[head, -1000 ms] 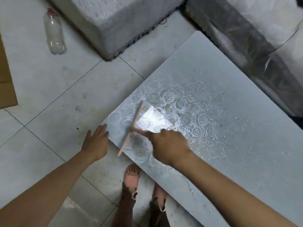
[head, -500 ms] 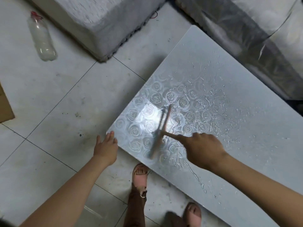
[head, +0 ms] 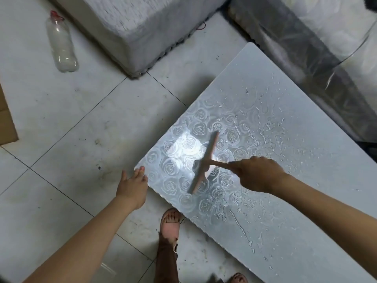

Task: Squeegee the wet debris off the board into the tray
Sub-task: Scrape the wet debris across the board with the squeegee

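Note:
A large glossy board [head: 306, 160] with an embossed rose pattern lies slanted across the right of the view, raised above the floor. Water drops and streaks cover its middle and near part. A pink squeegee [head: 206, 163] rests with its blade on the rose pattern near the board's left corner. My right hand [head: 259, 173] grips its handle from the right. My left hand [head: 132, 185] rests at the board's near-left corner, fingers apart and touching the edge. No tray is in view.
The floor [head: 71, 119] is pale tile with dirt specks. A plastic bottle [head: 61, 43] lies at the upper left, a grey fabric block [head: 142, 23] at the top, plastic-wrapped furniture [head: 306, 48] at the upper right, cardboard [head: 6, 119] at the left edge. My sandalled foot [head: 170, 221] stands under the board's near edge.
The squeegee has been drawn from the board's left edge to the right, further onto the rose pattern. My left hand has stayed at the corner. The camera has shifted slightly.

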### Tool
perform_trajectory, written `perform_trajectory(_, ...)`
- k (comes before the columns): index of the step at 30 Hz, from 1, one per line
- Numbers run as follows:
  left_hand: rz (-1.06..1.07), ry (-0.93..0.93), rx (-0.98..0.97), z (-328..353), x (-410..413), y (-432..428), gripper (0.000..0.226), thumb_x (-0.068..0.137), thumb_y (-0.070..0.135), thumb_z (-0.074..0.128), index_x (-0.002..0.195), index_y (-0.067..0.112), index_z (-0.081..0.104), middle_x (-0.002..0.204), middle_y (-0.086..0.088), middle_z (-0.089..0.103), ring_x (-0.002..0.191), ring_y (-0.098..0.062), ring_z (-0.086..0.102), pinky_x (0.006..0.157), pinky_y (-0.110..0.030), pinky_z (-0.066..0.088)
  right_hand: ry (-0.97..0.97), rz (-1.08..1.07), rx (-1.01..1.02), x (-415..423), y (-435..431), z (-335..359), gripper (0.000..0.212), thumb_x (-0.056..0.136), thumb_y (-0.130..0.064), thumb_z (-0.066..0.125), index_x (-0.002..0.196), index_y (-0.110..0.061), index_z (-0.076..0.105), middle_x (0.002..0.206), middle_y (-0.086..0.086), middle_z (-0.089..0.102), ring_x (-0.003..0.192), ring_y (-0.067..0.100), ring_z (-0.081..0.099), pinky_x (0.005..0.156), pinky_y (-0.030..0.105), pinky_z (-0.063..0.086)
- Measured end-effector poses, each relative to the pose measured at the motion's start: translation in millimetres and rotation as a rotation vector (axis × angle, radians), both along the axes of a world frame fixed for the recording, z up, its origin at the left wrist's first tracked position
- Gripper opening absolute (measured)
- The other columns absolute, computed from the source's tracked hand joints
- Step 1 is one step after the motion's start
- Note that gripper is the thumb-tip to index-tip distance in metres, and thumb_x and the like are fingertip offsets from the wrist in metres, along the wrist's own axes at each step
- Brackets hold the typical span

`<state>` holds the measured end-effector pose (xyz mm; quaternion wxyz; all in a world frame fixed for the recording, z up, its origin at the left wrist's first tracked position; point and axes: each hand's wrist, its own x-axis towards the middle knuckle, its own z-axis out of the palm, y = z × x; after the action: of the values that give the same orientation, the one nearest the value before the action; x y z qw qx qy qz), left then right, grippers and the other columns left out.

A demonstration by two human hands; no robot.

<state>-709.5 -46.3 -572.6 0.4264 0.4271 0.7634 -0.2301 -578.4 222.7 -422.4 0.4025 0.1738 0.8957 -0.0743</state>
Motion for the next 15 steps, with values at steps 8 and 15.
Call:
perform_trajectory(8, -0.054, -0.004, -0.009, 0.7, -3.5, 0.9, 0.061, 0.092, 0.009, 0.032, 0.150, 0.009, 0.014, 0.160, -0.011, -0.009, 0.149, -0.021, 0.001, 0.114, -0.052, 0.011, 0.193, 0.194, -0.072, -52.6, -71.5, -4.0, 0.075, 0.085, -0.012, 0.039, 0.145, -0.052, 0.019, 0.076, 0.004, 0.053, 0.066, 0.027, 0.046, 0.054, 0.027, 0.028)
perform_trajectory(15, -0.080, 0.041, -0.013, -4.0, -0.3, 0.1, 0.061, 0.094, 0.012, 0.032, 0.151, 0.008, 0.011, 0.160, -0.013, -0.008, 0.149, -0.024, 0.001, 0.116, -0.053, 0.010, 0.078, 0.088, -0.047, -1.5, -24.8, -15.9, 0.067, 0.091, -0.018, 0.041, 0.139, -0.058, 0.018, 0.101, 0.004, 0.065, 0.090, 0.027, 0.063, 0.066, 0.030, 0.039)
